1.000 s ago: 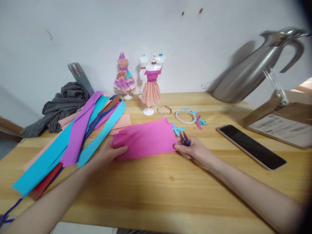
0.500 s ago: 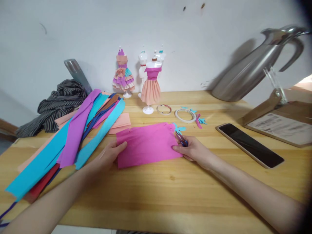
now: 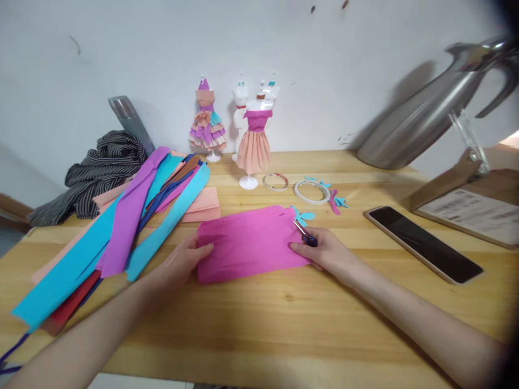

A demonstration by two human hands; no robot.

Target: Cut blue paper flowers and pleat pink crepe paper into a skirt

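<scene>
A magenta crepe sheet [image 3: 247,244] is spread between my two hands, just above or on the wooden table. My left hand [image 3: 188,256] pinches its left edge, thumb on top. With thumb and fingers my right hand [image 3: 320,248] grips the sheet's right end and also holds small dark-handled scissors [image 3: 306,235], blades pointing up and left. Beside the blade tips lies a turquoise cut scrap [image 3: 304,215]. Beyond the sheet stands a small white mannequin in a magenta and peach dress [image 3: 254,146].
Coloured paper strips [image 3: 127,216] and a striped cloth [image 3: 105,167] lie left. Tape rolls [image 3: 312,200] and more scraps [image 3: 336,201] are behind. A phone [image 3: 424,243], cardboard box [image 3: 470,205] and steel jug [image 3: 417,113] stand or lie right. Another dressed mannequin [image 3: 206,124] is at the back.
The view has shifted slightly, moving most things a little to the right. Both hands keep hold of the magenta sheet, and the scissor blades show more clearly.
</scene>
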